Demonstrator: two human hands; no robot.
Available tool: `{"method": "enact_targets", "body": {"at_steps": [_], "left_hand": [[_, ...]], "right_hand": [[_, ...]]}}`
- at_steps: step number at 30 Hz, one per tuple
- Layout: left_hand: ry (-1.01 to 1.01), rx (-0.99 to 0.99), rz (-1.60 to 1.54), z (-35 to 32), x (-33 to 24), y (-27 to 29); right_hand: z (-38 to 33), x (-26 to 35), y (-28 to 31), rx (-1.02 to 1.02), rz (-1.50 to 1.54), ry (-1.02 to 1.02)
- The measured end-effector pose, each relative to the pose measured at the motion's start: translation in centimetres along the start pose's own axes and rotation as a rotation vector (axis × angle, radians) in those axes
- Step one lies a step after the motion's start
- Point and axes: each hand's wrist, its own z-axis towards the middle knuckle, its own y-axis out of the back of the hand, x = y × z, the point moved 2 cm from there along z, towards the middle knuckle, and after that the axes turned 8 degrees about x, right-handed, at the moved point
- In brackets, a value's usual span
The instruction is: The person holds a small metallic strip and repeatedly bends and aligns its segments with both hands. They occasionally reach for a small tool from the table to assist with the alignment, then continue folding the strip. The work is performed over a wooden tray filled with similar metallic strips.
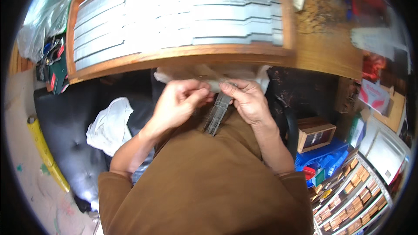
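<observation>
My left hand (pixel 179 103) and my right hand (pixel 244 99) meet in front of my brown shirt, just below the wooden table edge (pixel 183 54). Both pinch the top of a narrow grey metal strip (pixel 217 115) that hangs down over my lap. A white cloth or plastic bag (pixel 209 75) lies just behind the fingers. On the table rest several rows of flat grey metal pieces (pixel 174 17), stacked in overlapping layers.
A black padded seat (pixel 69 122) with a white rag (pixel 109 124) is at my left. A small wooden box (pixel 314 134), blue plastic bins (pixel 324 159) and trays of small brown parts (pixel 352 200) stand at the right. Clutter covers the table's far right.
</observation>
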Motion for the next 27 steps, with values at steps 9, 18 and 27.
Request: {"method": "enact_targets", "body": {"at_steps": [9,18,27], "left_hand": [[-0.609,0.239,0.715,5.3,-19.1,-11.7],[-0.037,0.262,0.124,-2.7,-11.3,-2.9],[0.348,0.387,-0.109,1.4,0.9,1.5]], "right_hand": [[0.2,-0.3,0.5,0.062,-0.045,0.022],[0.3,-0.4,0.1,0.053,-0.16,-0.062],[1.0,0.1,-0.7,0.09,-0.194,-0.074]]}}
